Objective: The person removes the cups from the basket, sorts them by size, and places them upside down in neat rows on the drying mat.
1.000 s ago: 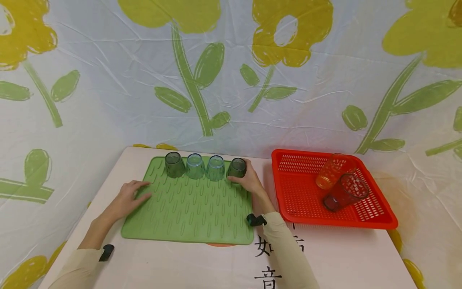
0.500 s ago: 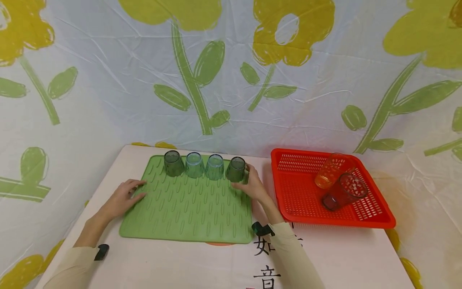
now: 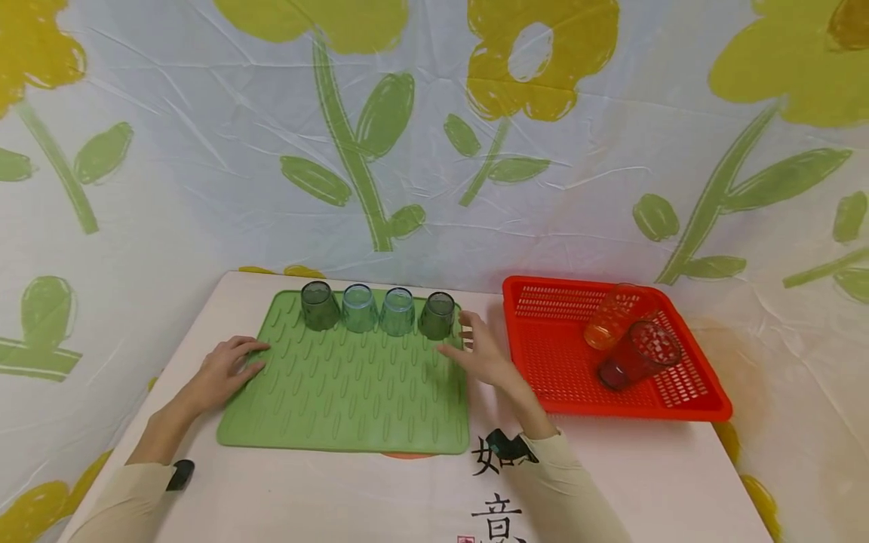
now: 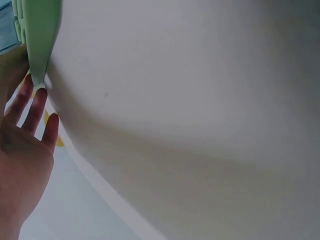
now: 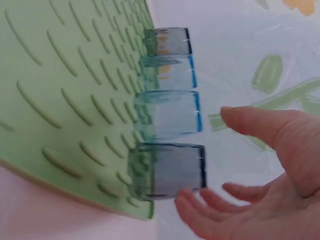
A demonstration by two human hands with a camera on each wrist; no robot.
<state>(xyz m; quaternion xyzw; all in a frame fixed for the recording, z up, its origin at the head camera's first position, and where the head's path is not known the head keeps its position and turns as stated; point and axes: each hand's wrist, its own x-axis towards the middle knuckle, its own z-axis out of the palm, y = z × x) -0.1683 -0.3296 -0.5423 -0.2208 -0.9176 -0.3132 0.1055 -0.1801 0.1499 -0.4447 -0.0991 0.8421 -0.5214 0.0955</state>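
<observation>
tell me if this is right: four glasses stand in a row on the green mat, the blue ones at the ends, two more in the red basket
No: the blue glasses are in the middle of the row, with the dark glasses at the ends, as the head view shows. The rest is right.

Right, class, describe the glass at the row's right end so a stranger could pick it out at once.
Find the green mat left of the red basket. Along the mat's far edge, the smoky glass ends the row on the basket side. Its dark tint sets it apart from the pale blue glass beside it.
</observation>
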